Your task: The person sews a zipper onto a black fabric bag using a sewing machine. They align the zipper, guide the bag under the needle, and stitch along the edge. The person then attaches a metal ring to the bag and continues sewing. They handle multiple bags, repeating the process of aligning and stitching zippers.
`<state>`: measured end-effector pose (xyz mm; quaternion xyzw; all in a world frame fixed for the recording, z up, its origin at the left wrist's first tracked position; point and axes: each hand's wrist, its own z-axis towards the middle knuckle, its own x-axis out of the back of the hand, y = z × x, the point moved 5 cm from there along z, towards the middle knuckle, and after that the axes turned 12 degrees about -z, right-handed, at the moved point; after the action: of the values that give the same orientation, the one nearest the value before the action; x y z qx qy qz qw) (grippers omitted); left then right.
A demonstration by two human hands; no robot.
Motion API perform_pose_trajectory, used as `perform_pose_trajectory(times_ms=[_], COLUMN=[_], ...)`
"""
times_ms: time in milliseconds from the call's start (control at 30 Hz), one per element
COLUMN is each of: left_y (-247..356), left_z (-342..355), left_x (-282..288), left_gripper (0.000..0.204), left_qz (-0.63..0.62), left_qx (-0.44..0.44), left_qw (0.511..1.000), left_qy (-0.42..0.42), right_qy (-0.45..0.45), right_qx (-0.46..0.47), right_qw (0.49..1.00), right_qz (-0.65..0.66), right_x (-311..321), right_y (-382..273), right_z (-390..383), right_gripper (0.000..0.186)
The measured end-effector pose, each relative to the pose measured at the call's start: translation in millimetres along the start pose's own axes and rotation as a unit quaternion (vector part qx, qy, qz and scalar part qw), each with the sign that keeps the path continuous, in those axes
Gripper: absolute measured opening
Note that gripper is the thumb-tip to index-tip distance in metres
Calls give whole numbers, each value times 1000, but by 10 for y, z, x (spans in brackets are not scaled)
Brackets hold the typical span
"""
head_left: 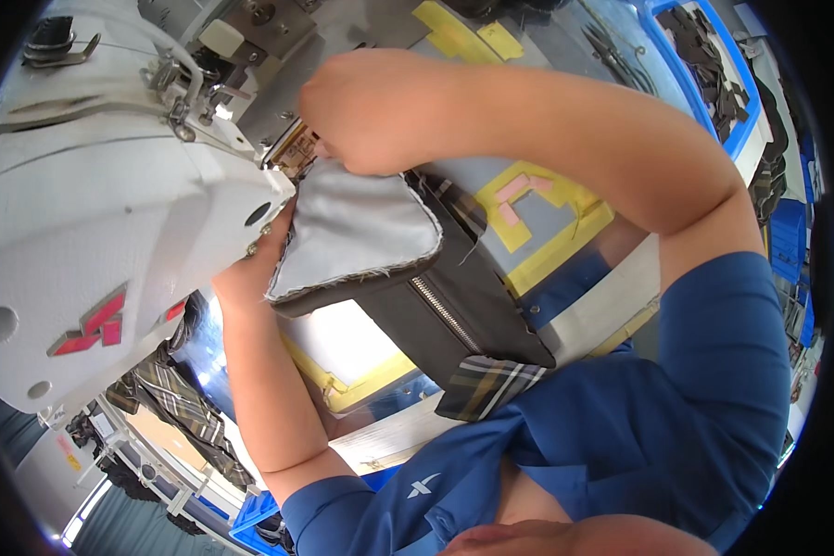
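A dark fabric bag piece [417, 310] with a metal zipper [443, 313] hangs from the sewing area toward my chest. Its pale grey lining [361, 227] faces up, frayed along the edge, and a plaid flap [491, 385] hangs at its near end. My right hand [371, 116] is closed at the lining's far edge, fingers curled down on it beside the machine's needle area. Along the piece's left side, my left hand [250, 264] reaches up under the white sewing machine head [130, 222]; its fingers are hidden by the machine and the fabric.
Yellow tape outlines [528, 218] mark the table around the work. Scissors [612, 51] lie at the back right, near a blue-rimmed bin [709, 69] of dark pieces. More plaid fabric [181, 408] hangs at the lower left, above a blue crate [255, 524].
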<state>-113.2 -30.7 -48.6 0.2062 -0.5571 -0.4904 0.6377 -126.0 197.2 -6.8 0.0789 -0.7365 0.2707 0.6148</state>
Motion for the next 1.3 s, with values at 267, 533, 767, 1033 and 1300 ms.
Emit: perform_pose_trajectory(times_ms=[267,533,767,1033,1300], left_y=[202,268,226,-118,184], left_z=[44,49,-59,-116,-65], left_x=[0,11,45,36,-8], left_gripper=[18,20,31,17,13], left_qz=[84,80,21,-248,24], left_qx=[-59,-66,8,222,-22], left_qw=[994,994,998,941,997], left_qy=[-37,-33,-62,61,-63], right_qy=[-1,4,10,-4,-9], right_qx=[13,8,27,15,13], right_qw=[1000,1000,1000,1000,1000], right_qz=[-7,-1,2,-13,-5], right_x=[-3,-57,-39,-6,-15], right_y=[-2,16,16,-12,2], right_z=[-13,5,-2,-11,-47], right_gripper=[28,28,28,27,27])
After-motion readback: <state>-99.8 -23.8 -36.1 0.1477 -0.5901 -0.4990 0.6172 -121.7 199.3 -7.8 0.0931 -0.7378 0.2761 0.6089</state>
